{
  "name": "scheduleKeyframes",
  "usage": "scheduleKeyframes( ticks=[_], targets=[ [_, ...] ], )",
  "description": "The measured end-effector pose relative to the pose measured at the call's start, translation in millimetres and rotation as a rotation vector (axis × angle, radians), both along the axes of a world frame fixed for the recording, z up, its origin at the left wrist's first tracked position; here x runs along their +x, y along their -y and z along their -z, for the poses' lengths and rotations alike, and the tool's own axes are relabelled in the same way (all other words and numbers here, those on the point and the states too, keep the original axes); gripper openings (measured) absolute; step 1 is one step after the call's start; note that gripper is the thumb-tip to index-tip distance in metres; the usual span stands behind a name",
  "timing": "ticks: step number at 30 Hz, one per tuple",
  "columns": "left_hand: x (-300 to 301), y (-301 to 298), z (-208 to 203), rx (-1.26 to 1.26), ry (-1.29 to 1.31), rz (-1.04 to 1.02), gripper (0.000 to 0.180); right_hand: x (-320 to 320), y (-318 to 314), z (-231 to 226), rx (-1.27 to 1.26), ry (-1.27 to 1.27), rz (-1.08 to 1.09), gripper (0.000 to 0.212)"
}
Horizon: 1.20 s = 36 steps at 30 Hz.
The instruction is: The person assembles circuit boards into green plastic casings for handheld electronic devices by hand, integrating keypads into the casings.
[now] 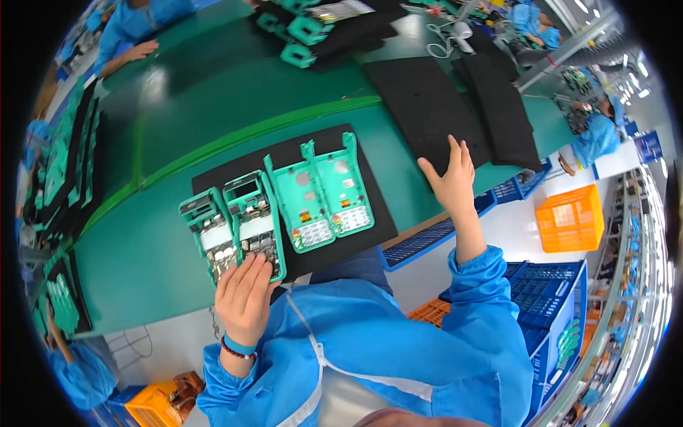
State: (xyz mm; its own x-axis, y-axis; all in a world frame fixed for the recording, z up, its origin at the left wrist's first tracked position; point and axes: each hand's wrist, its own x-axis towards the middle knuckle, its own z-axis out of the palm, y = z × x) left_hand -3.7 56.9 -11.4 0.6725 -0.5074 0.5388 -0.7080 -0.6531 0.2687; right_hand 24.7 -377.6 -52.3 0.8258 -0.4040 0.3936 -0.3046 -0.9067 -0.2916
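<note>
Two green device housings (259, 220) with circuit boards and white panels stand side by side on a black foam mat (384, 224). To their right lie two more green housing shells (324, 203), showing keypads at their near ends. My left hand (244, 295) rests its outstretched fingers over the near ends of the two left housings, with nothing visibly gripped. Spread fingers show on my right hand (454, 181), which is empty over the near edge of another black foam sheet (430, 99).
More black foam (501, 107) lies farther right. Green parts on foam stand at the far left and far edge (306, 32). Across the green table is a co-worker's hand (141, 50). Blue crates (544, 292) and an orange crate (569, 217) stand to the right.
</note>
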Motion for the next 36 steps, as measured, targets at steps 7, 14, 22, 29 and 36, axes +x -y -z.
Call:
scheduleKeyframes(
  ticks=[7,14,22,29,36],
  targets=[
    [2,6,22,0.082,-0.113,0.008,0.034,-2,112,13,0.243,-0.164,0.338,0.123],
    [2,2,32,0.037,-0.171,0.004,0.034,11,123,-12,0.208,-0.322,0.454,0.134],
    [5,5,33,0.041,-0.156,0.004,0.034,-22,139,-5,0.861,-0.162,0.185,0.058],
    [1,0,35,0.064,-0.163,-0.001,0.035,-47,153,-41,1.515,0.717,-0.095,0.021],
    [-1,0,35,0.058,-0.202,-0.005,0.035,-50,279,-53,1.292,0.965,0.199,0.052]
  ],
)
